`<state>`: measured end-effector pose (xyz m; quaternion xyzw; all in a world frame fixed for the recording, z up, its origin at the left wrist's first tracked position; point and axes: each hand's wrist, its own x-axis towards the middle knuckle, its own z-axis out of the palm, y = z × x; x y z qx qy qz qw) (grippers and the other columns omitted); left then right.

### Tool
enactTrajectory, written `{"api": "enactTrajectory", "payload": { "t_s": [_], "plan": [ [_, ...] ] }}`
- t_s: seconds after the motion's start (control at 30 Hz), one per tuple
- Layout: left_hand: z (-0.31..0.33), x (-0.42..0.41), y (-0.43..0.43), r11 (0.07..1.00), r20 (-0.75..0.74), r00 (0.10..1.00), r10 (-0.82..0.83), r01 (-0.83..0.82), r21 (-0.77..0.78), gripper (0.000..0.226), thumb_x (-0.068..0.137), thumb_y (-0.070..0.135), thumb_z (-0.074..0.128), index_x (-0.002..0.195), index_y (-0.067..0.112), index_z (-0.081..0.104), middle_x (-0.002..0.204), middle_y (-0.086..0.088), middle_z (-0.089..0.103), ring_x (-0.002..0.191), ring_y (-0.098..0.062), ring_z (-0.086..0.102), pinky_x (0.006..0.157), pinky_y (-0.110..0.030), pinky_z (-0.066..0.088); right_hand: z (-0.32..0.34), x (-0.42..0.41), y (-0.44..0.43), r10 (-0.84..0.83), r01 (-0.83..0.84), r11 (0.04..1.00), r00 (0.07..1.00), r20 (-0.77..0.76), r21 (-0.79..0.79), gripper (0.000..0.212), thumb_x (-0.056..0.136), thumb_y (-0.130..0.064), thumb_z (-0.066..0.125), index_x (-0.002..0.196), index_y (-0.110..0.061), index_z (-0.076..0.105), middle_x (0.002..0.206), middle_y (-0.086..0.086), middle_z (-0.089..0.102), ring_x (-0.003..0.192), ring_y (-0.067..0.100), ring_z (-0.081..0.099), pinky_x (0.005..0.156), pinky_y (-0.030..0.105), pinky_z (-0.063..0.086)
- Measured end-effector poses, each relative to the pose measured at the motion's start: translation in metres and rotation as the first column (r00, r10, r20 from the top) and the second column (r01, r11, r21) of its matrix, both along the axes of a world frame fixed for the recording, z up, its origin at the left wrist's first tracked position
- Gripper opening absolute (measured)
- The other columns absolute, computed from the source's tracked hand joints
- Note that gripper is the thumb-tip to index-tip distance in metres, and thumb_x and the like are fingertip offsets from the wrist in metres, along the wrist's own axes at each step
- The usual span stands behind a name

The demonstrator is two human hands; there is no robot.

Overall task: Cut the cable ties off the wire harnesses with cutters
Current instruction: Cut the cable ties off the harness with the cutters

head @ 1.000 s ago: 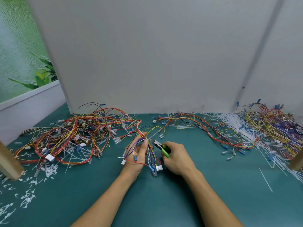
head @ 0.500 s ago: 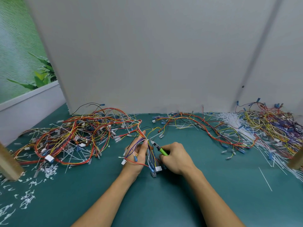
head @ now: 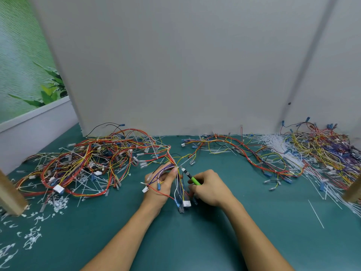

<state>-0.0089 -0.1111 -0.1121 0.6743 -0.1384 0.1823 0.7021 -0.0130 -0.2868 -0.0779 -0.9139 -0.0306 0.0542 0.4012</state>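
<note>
Open room: the teal-green table mat lies bare on the near side of the held harness, between and beside both forearms.
Task's thing: the held harness, a bundle of red, yellow, purple and white wires, stands off the mat, with blue and white plugs hanging at its near end.
Left grip: the left hand curls its fingers and thumb round the harness.
Right grip: the right hand, just right of the harness, wraps the green-handled cutters. Their dark tip points at the bundle's top; the blade gap is too small to tell.
Left edge: a pale wooden post stands far left of the harness amid white cut tie scraps.
Right edge: another wooden post stands far right, beyond one long white cable tie.
In the way, left: a tangled red-and-yellow harness heap lies left and beyond the harness.
In the way, right: a long red harness, loose white ties and a multicoloured heap lie beyond.
Back edge: a grey upright panel closes the mat.
</note>
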Motion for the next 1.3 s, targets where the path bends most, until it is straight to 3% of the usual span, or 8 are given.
{"api": "enactTrajectory", "payload": {
  "t_s": [0.17,0.37,0.53,0.7,0.93,1.1,1.3],
  "plan": [
    [-0.003,0.002,0.002,0.999,0.015,0.999,-0.036,0.036,-0.002,0.013,0.094,0.015,0.068,0.105,0.009,0.074,0.103,-0.005,0.076,0.098,-0.025,0.071,0.090,-0.029,0.054,0.004,-0.003,0.002,0.072,-0.055,0.990,0.989,-0.127,0.132,0.021,0.088,-0.017,0.059,0.081,-0.005,0.074,0.075,0.013,0.076,0.058,0.020,0.065,0.059,0.035,0.055],
    [-0.004,0.000,-0.001,0.998,-0.021,1.000,0.019,-0.018,0.056,0.013,0.096,0.021,0.067,0.084,0.017,0.071,0.081,0.011,0.070,0.074,-0.007,0.060,0.075,-0.020,0.049,0.011,-0.007,0.002,0.124,-0.077,0.970,0.973,-0.194,0.232,0.024,0.094,-0.015,0.062,0.091,0.007,0.071,0.073,0.007,0.074,0.058,0.020,0.066,0.053,0.029,0.054],
    [-0.004,0.001,0.000,0.999,-0.039,0.999,0.006,-0.005,0.039,0.018,0.096,0.020,0.066,0.084,0.007,0.068,0.082,-0.009,0.070,0.075,-0.019,0.064,0.075,-0.031,0.054,0.016,-0.013,0.006,0.148,-0.055,0.939,0.956,-0.252,0.341,0.019,0.097,-0.014,0.062,0.085,0.000,0.067,0.072,0.008,0.072,0.056,0.020,0.064,0.051,0.029,0.055],
    [-0.005,0.001,0.000,0.998,-0.042,0.998,-0.044,0.046,0.038,0.023,0.096,0.021,0.066,0.084,0.001,0.066,0.083,-0.019,0.067,0.076,-0.020,0.061,0.074,-0.034,0.052,0.020,-0.015,0.008,0.133,-0.016,0.919,0.953,-0.271,0.393,0.017,0.098,-0.013,0.062,0.089,0.001,0.065,0.072,0.008,0.071,0.055,0.020,0.063,0.054,0.031,0.055],
    [-0.006,0.001,-0.001,0.998,-0.081,0.995,-0.055,0.055,0.004,0.023,0.096,0.020,0.067,0.078,0.005,0.068,0.076,-0.009,0.071,0.071,-0.020,0.067,0.071,-0.027,0.053,0.022,-0.017,0.007,0.158,-0.039,0.916,0.950,-0.269,0.398,0.019,0.099,-0.016,0.062,0.089,0.000,0.064,0.074,0.009,0.069,0.054,0.019,0.062,0.049,0.027,0.053],
    [-0.002,0.002,-0.001,0.997,-0.129,0.991,-0.038,0.029,-0.070,0.015,0.090,0.017,0.073,0.081,0.005,0.072,0.079,-0.011,0.073,0.073,-0.024,0.069,0.074,-0.033,0.055,0.022,-0.017,0.007,0.181,-0.046,0.905,0.941,-0.287,0.422,0.020,0.099,-0.018,0.061,0.089,-0.001,0.063,0.074,0.009,0.068,0.053,0.020,0.062,0.048,0.026,0.052],
    [-0.002,0.003,-0.001,0.984,-0.212,0.975,-0.068,0.030,-0.176,0.016,0.085,0.017,0.078,0.083,0.001,0.073,0.082,-0.022,0.071,0.074,-0.032,0.066,0.079,-0.060,0.053,0.019,-0.016,0.011,0.146,-0.013,0.906,0.947,-0.284,0.423,0.019,0.098,-0.017,0.060,0.087,-0.002,0.064,0.073,0.010,0.068,0.053,0.021,0.062,0.048,0.028,0.053]
  ]
}}
